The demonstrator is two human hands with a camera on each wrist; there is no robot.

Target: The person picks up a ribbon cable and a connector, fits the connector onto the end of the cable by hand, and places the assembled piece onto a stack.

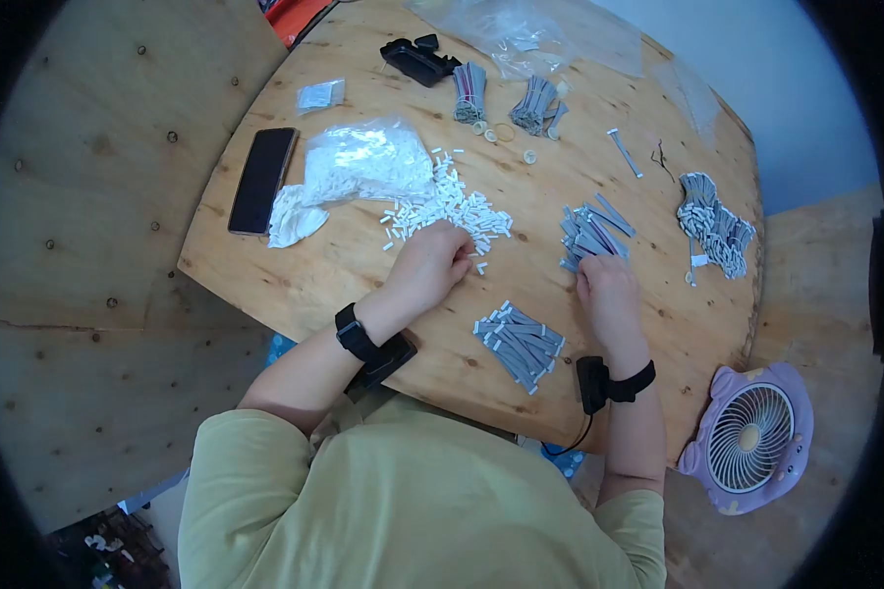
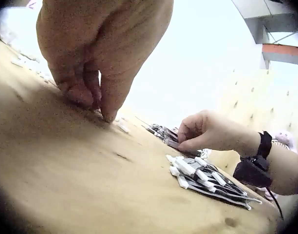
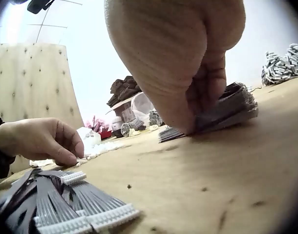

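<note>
A person's two hands are working over a wooden table. The left hand is resting at the near edge of scattered white pieces, its fingers bending inward with tips drawn narrow; whether they are pinching a piece one cannot tell, the hand itself hiding the spot. The right hand is pinching among loose grey strips, thumb and fingers narrow and covering their near end; how many are held one cannot tell. Between the hands and nearer the body, a pile of white-tipped strips is lying fanned out. Beyond the left hand, a clear bag of white pieces is sitting against the scatter, with a phone lying to its left and a small packet farther back. At the far side, a black device is lying near two grey bundles, and clear plastic sheeting is spreading behind them. To the right, a single strip and a larger grey bundle are lying apart from the right hand, while a purple fan is standing beside the table's edge.
</note>
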